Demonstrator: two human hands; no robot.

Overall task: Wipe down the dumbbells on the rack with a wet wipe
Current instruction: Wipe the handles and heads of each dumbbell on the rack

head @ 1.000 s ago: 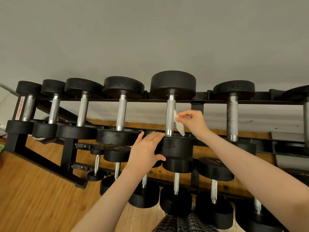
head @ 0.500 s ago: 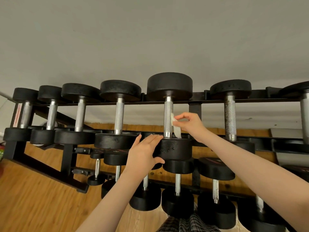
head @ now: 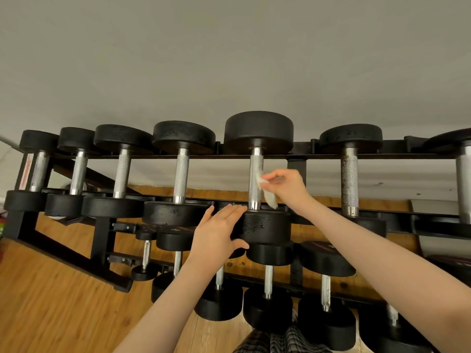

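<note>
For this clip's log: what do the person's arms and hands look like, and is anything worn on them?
Both forearms are bare as far as the frame shows: no sleeves in view. The left hand and right hand carry no gloves, and no rings, watch or bands can be seen on fingers or wrists. The only clothing in view is dark plaid fabric at the bottom edge, on the person's body.

Soft even light, faint shadows, wide-angle edge bend, slight blur at edges
</note>
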